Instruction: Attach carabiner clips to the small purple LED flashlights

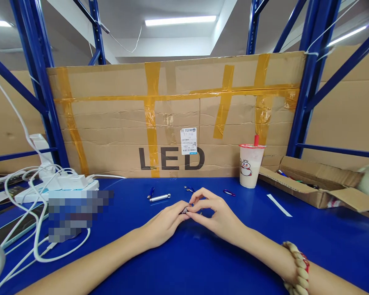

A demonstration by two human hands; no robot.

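Observation:
My left hand is closed in a pinch around a small dark, silvery piece, mostly covered by the fingers, so its kind cannot be made out. The thumb and forefinger of my right hand meet at the same piece, from the right. Just beyond the hands, a silver cylinder lies on the blue table. Beside it is a short blue part. A small blue and silver part lies behind my fingertips, and a dark slim part lies farther right.
White cables and a power strip crowd the left side, with a phone near them. A lidded drink cup stands at the back right, beside an open cardboard box. A white strip lies nearby. Cardboard walls the back.

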